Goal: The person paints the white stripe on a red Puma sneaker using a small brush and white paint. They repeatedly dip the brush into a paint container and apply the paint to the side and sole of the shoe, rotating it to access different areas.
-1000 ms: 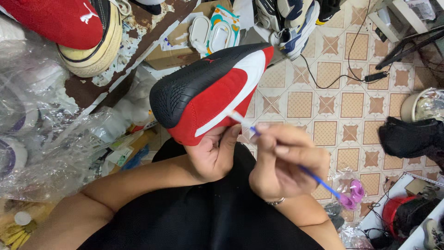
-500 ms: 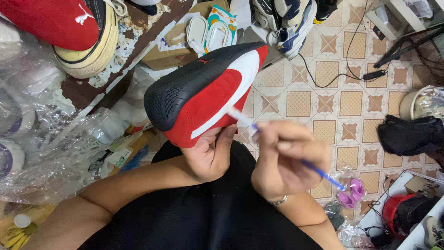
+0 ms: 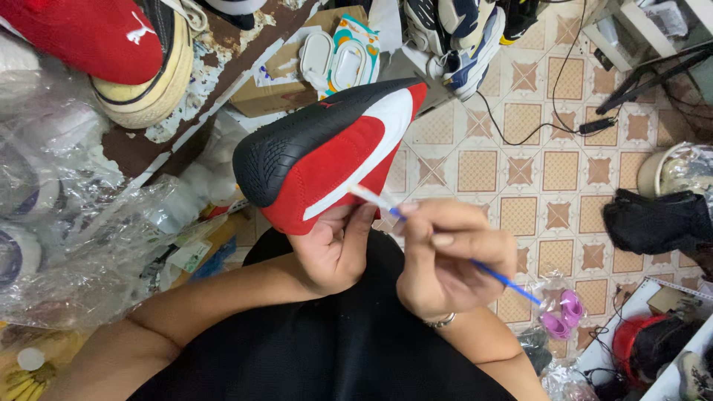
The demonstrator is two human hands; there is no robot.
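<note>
Your left hand point(image 3: 334, 249) grips the red, black and white shoe point(image 3: 327, 152) from beneath, sole up. Your right hand point(image 3: 445, 256) pinches a blue-handled brush point(image 3: 438, 238), its tip touching the shoe's white stripe.

The left hand point(image 3: 330, 249) hides the sneaker's point(image 3: 327, 156) opening; the brush point(image 3: 445, 245) tip is blurred.

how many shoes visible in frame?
4, at least in part: red, white and black shoe in the left hand; red cream-soled shoe top left; dark shoe at the top edge; navy-white sneaker top centre. Others may be hidden.
</note>
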